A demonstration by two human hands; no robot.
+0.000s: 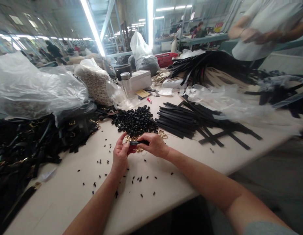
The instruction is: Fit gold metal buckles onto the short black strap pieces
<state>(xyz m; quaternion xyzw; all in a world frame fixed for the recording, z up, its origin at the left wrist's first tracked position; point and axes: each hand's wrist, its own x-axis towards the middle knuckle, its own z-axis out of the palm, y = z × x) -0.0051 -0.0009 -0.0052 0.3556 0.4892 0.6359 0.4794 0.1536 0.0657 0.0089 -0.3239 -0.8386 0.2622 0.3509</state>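
Note:
Between my two hands, above the pale table, is a black strap [134, 143]. My left hand [121, 150] pinches its left end between thumb and fingers. From the other side my right hand [155, 144] grips it, and the fingers cover part of it. Just beyond my hands, gold buckles [162, 134] lie in a small group. A heap of small black loops [135, 120] rises behind them. To the right of the heap, flat black straps [177, 120] are piled side by side. Small dark bits [140, 179] are scattered on the tabletop around my forearms.
Black straps with gold buckles [68, 130] heap up at the left. Behind stand plastic bags [43, 85], a bottle [126, 83] and a white box [141, 80]. Long black strips [207, 65] lie at the back right, near a standing person [261, 29].

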